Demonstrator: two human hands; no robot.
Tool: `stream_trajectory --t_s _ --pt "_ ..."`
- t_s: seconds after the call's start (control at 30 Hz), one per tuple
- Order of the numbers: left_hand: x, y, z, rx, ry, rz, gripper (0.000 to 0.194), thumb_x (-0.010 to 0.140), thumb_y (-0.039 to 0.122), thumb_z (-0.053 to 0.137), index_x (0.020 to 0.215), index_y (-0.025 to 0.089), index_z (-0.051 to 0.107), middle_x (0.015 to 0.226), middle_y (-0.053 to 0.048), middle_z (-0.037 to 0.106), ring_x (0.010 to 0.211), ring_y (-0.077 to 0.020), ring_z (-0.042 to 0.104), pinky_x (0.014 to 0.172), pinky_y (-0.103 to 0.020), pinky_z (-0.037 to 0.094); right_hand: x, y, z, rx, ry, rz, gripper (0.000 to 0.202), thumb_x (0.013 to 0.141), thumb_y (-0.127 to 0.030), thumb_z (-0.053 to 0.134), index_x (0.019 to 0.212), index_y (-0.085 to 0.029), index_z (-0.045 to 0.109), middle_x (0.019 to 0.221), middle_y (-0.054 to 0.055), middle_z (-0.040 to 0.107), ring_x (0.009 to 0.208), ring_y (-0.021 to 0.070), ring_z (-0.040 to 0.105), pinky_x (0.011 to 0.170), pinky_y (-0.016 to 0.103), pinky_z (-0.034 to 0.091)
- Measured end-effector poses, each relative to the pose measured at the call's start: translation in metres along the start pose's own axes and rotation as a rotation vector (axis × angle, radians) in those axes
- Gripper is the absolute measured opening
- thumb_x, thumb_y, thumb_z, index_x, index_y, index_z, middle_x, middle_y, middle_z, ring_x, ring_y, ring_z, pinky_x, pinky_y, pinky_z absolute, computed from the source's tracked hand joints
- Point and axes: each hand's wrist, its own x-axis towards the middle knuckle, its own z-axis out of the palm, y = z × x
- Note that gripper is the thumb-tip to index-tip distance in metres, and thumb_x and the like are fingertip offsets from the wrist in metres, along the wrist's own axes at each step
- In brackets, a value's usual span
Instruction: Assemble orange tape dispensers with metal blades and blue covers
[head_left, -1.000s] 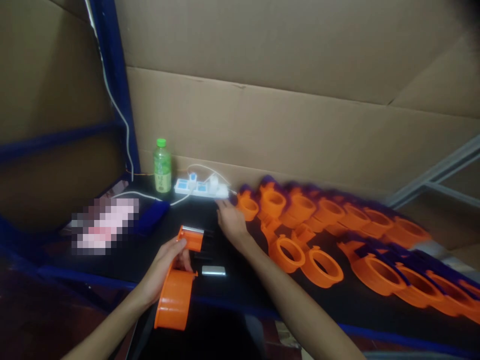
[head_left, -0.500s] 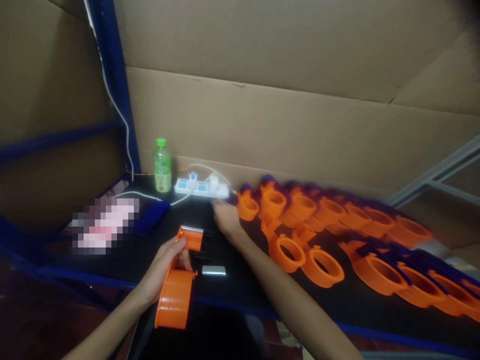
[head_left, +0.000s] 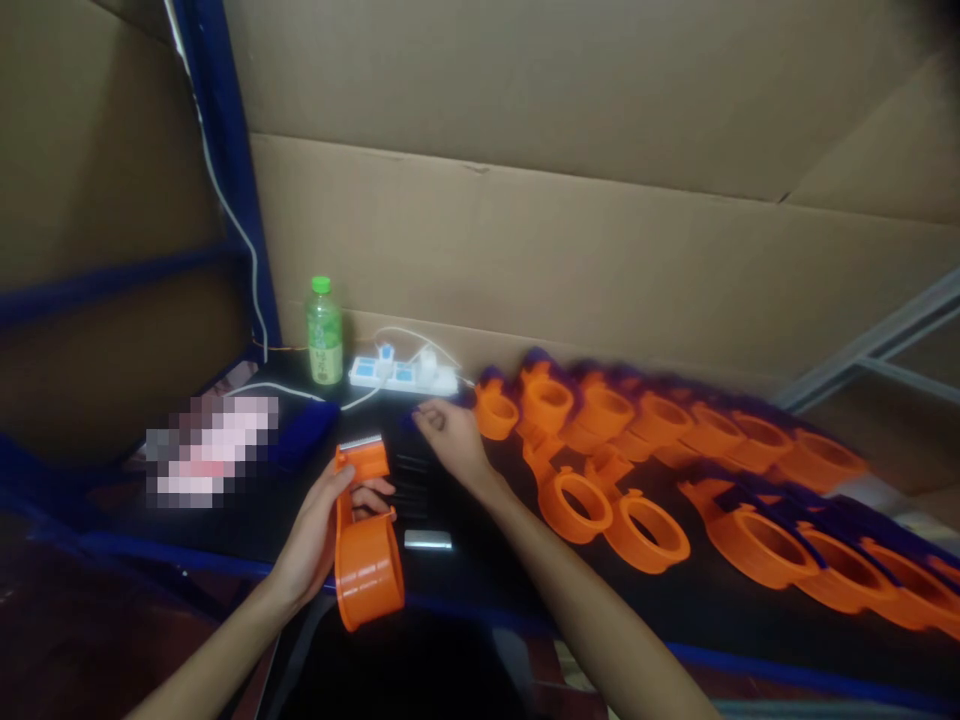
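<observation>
My left hand (head_left: 319,525) is wrapped round the handle of an orange tape dispenser (head_left: 370,572), held over the table's front edge with its toothed metal blade (head_left: 361,442) at the top. My right hand (head_left: 448,435) is closed in a pinch over the black table, holding a small dark blue piece (head_left: 411,418) by its fingertips. Between the hands lie several thin black parts (head_left: 411,490). A silvery metal strip (head_left: 428,541) rests just right of the dispenser.
Rows of orange dispensers (head_left: 646,532) with dark blue parts cover the right of the table. Behind my hands are a white power strip (head_left: 403,376) and a green-capped bottle (head_left: 325,335). A blue item (head_left: 306,432) and a pixelated patch lie left.
My right hand has come slightly left and now shows the dark blue piece at its fingertips. My left hand has shifted left and turned the dispenser, its ring now more to the right.
</observation>
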Motion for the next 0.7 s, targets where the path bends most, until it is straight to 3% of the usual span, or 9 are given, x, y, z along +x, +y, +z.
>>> stream_trajectory --t_s 0.2,0.37,0.43,0.57,0.7 --pt "-0.001 0.0 0.001 0.032 -0.023 -0.015 0.039 0.088 0.047 0.066 0.103 0.012 0.068 0.093 -0.013 0.074 0.074 -0.0211 0.069 0.07 -0.031 0.054 0.002 0.01 -0.012 -0.15 0.005 0.064 0.025 0.097 -0.026 0.054 0.114 -0.018 0.07 0.11 0.01 0.072 0.1 0.0213 0.066 0.087 0.031 0.05" --pt "-0.001 0.0 0.001 0.027 -0.025 -0.006 0.037 0.089 0.046 0.066 0.104 0.012 0.068 0.091 -0.012 0.074 0.072 -0.0202 0.068 0.069 -0.031 0.054 0.0 -0.005 -0.016 -0.185 -0.029 0.025 0.034 0.097 -0.018 0.05 0.127 -0.017 0.066 0.132 0.013 0.063 0.126 0.0254 0.054 0.102 0.036 0.044" --pt "0.0 0.0 0.0 0.005 -0.006 -0.013 0.038 0.088 0.047 0.067 0.1 0.011 0.069 0.089 -0.012 0.074 0.072 -0.0199 0.067 0.069 -0.031 0.054 -0.004 -0.013 -0.02 -0.157 -0.089 -0.035 0.034 0.097 -0.019 0.051 0.127 -0.02 0.066 0.13 0.01 0.064 0.121 0.0223 0.057 0.1 0.033 0.045" --pt "0.001 -0.001 -0.003 -0.025 0.002 -0.027 0.04 0.089 0.048 0.065 0.094 0.01 0.071 0.085 -0.011 0.073 0.071 -0.0187 0.066 0.068 -0.029 0.054 -0.016 -0.017 -0.029 -0.063 -0.289 -0.171 0.024 0.089 -0.031 0.069 0.112 -0.027 0.074 0.104 0.001 0.072 0.088 0.0135 0.065 0.078 0.023 0.048" --pt "-0.001 -0.001 -0.001 -0.035 -0.004 -0.023 0.037 0.09 0.046 0.064 0.098 0.01 0.07 0.087 -0.011 0.074 0.071 -0.0184 0.067 0.068 -0.029 0.054 -0.021 -0.006 -0.033 0.007 -0.357 -0.194 0.022 0.078 -0.027 0.08 0.1 -0.022 0.077 0.093 0.002 0.072 0.079 0.0125 0.063 0.069 0.022 0.044"
